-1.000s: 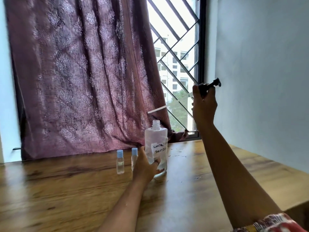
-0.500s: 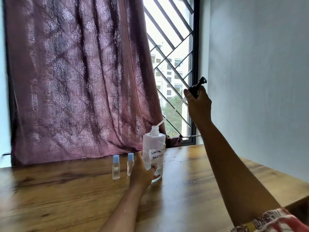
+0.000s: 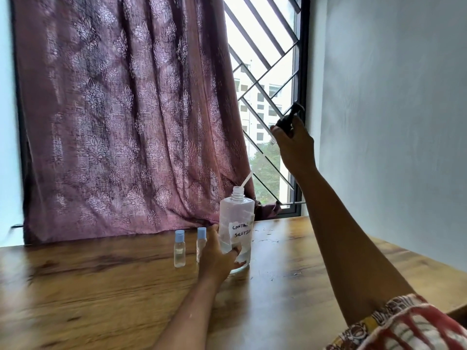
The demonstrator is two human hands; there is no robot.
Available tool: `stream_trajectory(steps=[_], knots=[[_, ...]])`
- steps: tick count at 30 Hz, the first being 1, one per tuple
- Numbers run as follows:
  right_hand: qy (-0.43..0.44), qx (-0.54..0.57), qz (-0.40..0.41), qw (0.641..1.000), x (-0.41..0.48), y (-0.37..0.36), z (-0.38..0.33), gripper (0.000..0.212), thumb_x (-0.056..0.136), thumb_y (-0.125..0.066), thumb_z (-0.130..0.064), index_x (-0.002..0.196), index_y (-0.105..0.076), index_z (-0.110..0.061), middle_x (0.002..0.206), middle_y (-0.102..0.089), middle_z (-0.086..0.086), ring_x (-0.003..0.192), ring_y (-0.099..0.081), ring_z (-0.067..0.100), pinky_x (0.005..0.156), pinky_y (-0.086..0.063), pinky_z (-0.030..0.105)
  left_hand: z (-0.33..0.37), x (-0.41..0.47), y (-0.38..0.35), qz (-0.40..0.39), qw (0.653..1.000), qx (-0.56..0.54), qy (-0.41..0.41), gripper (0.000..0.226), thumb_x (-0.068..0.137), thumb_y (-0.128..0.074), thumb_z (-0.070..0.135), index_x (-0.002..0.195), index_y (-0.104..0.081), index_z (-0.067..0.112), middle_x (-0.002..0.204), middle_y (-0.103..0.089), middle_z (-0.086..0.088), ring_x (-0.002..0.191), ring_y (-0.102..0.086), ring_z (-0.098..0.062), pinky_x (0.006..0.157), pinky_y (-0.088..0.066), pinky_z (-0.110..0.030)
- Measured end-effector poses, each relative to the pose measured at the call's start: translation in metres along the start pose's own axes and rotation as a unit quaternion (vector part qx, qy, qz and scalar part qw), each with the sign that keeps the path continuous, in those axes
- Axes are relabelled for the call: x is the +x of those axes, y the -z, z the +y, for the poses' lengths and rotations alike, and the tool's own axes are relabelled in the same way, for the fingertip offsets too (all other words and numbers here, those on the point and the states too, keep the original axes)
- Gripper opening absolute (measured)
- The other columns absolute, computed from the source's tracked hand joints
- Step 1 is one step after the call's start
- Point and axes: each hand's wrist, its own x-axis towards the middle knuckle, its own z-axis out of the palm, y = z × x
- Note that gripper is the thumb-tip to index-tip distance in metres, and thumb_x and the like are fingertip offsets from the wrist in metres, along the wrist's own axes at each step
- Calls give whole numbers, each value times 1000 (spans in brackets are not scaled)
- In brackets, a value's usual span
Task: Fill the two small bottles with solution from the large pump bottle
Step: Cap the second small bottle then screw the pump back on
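Right hand (image 3: 294, 147) pinches the pump head (image 3: 289, 118) high and right of the large pump bottle (image 3: 236, 223); the dip tube (image 3: 246, 179) slants down-left to its open neck. My left hand (image 3: 217, 256) grips that bottle, upright on the table (image 3: 101, 286). The capped small bottles (image 3: 179, 248) stand just left of it, nearer my left hand.

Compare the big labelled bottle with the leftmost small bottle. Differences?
The big bottle is much taller and wider than the small bottle. The big bottle's neck is open, its pump held up in the right hand; the small bottle wears a blue cap. The left hand grips the big bottle; the small bottle stands untouched. Both are clear and upright on the table.
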Motion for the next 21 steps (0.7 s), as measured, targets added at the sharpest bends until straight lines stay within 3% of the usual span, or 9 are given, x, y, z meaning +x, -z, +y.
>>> stream_trajectory(steps=[4, 8, 11, 16, 21], knots=[[18, -62, -115, 991, 3, -15, 7, 20, 82, -65, -20, 93, -63, -3, 96, -65, 15, 92, -59, 28, 81, -45, 36, -1, -1, -2, -53, 998, -8, -35, 71, 77, -74, 26, 134, -33, 24, 116, -49, 12, 110, -48, -8, 87, -39, -23], [-21, -100, -205, 973, -19, -34, 29, 23, 81, -68, -20, 99, -65, -5, 101, -63, 19, 94, -59, 29, 80, -45, 34, 0, -2, -6, -67, 996, -4, -55, 70, 78, -73, 26, 134, -31, 24, 117, -50, 11, 108, -48, -7, 89, -37, -21], [-73, -43, -195, 977, -46, -41, 45, 22, 85, -65, -23, 99, -62, -6, 92, -65, 7, 86, -59, 23, 76, -44, 33, -4, 1, -5, -53, 997, -20, -43, 70, 77, -73, 28, 133, -32, 22, 116, -53, 8, 107, -52, -12, 89, -41, -25], [-113, -20, -221, 969, -73, -53, 62, 28, 87, -64, -29, 104, -62, -7, 97, -69, 13, 92, -63, 28, 82, -49, 42, -7, 3, -5, -48, 998, -21, -44, 71, 76, -74, 30, 133, -32, 24, 116, -49, 11, 112, -47, -8, 92, -40, -26], [-122, 48, -183, 974, -78, -59, 66, 24, 83, -69, -20, 103, -64, -8, 96, -69, 11, 93, -65, 27, 88, -51, 47, -8, 5, -5, -29, 998, -3, -50, 66, 72, -75, 34, 123, -35, 26, 108, -56, 8, 102, -57, -16, 80, -46, -29]])
